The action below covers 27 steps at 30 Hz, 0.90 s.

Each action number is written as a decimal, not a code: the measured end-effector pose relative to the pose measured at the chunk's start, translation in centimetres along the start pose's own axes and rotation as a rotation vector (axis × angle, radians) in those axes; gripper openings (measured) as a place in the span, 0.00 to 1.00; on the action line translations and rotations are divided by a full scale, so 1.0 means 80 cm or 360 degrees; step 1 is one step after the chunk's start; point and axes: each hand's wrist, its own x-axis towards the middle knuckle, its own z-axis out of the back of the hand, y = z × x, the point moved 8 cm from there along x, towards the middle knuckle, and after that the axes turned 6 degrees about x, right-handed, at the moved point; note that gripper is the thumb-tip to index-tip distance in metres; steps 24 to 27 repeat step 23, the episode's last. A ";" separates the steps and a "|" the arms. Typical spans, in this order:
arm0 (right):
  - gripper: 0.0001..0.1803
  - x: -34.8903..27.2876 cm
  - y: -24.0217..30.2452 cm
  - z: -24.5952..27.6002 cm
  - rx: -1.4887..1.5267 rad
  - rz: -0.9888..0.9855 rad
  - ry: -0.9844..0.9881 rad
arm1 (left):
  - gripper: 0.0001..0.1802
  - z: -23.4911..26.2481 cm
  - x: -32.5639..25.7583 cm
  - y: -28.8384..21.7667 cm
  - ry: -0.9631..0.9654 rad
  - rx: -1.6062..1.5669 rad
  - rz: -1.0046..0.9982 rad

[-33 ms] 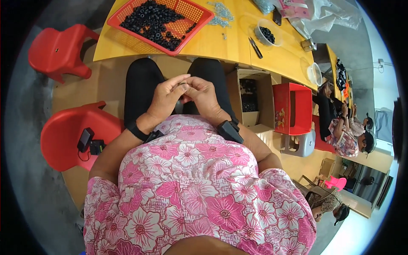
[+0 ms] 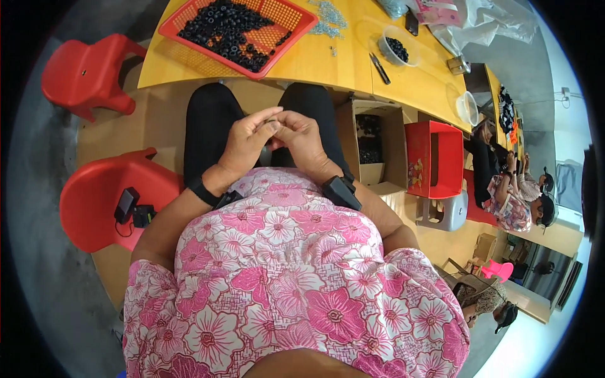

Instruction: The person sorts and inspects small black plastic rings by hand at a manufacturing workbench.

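Above my lap, my left hand (image 2: 242, 143) and my right hand (image 2: 301, 140) meet, fingertips pressed together. Between them is a small dark bit that I cannot make out; the fingers cover most of it. Both hands are closed in a pinch. Beyond them on the yellow table (image 2: 353, 69), a red plastic basket (image 2: 307, 24) holds many small black ring-shaped parts (image 2: 230, 31). Small clear or silvery pieces (image 2: 329, 19) lie loose beside the basket.
A black-handled knife (image 2: 380, 69) and a clear tub (image 2: 411, 58) of black pieces are on the table. Right of my knees stand an open cardboard box (image 2: 386, 116) and a red box (image 2: 449, 160). Red chairs (image 2: 94, 205) are at the left. Other people (image 2: 507, 201) sit at the right.
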 end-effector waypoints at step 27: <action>0.14 0.001 -0.017 -0.008 0.1233 -0.0663 0.0475 | 0.11 0.021 0.005 -0.016 -0.0050 0.0208 -0.0034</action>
